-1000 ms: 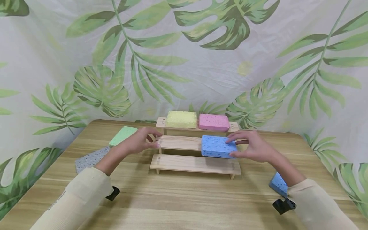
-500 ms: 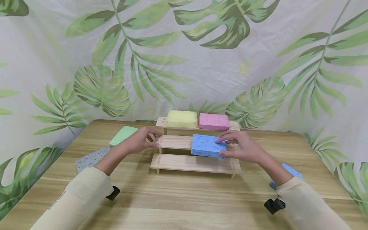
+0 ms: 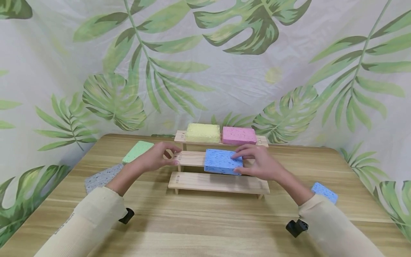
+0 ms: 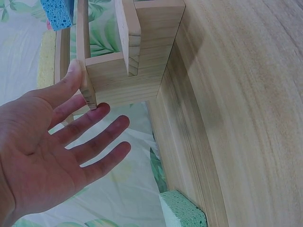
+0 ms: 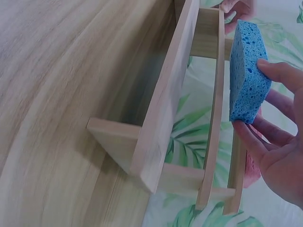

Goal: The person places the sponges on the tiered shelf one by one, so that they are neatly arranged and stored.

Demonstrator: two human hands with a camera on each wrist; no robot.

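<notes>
Head view: right hand (image 3: 261, 165) pinches blue sponge (image 3: 221, 161).

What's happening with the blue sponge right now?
Right grip pinches blue sponge over middle shelf. Left grip open, steadying rack end. Nothing in the way.

Both arms reach forward in pale sleeves. The left hand (image 3: 156, 158) is spread, fingers straight and thumb extended. The right hand (image 3: 258, 163) pinches, thumb under, fingers curled over.
</notes>
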